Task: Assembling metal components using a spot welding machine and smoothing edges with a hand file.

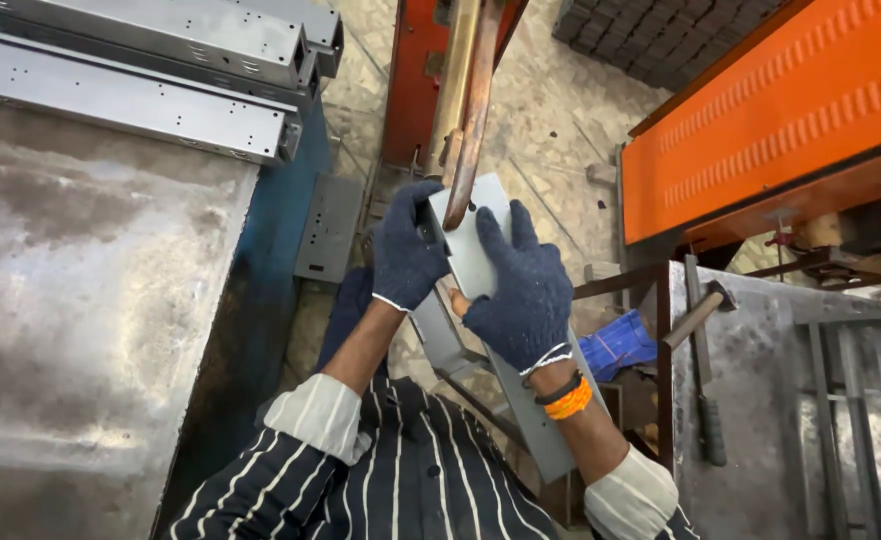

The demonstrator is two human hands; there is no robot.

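The long grey sheet-metal channel (480,260) runs between both gloved hands, slanting from the person's lap up toward the two copper-coloured arms (465,100) of the red machine (410,80). The left hand (405,250), in a dark blue knit glove, is closed round the channel's upper left edge, fingers curled over the side and thumb on the flat face. The right hand (520,290), in a matching glove, lies spread on the face lower down, fingers flat and pointing upward, palm pressing the metal; it bears on the piece more than it clasps it. The upper end of the channel sits just under the tips of the copper arms, one of which touches the top face beside a small dark hole. The channel is pale matte grey, flat on top with folded sides, and its lower end passes below the right wrist, which wears a black band and an orange thread bracelet (567,398). The sleeves are dark with white stripes and have pale cuffs. On the blue-sided metal bench (90,330) at left lie more grey channels (160,70) stacked side by side with small punched holes. At right stands an orange panel (770,110) with rows of pressed slots, and a hammer (700,320) rests on a grey table (760,420). Something blue (615,345) lies beneath the right forearm. No label or sign can be made out
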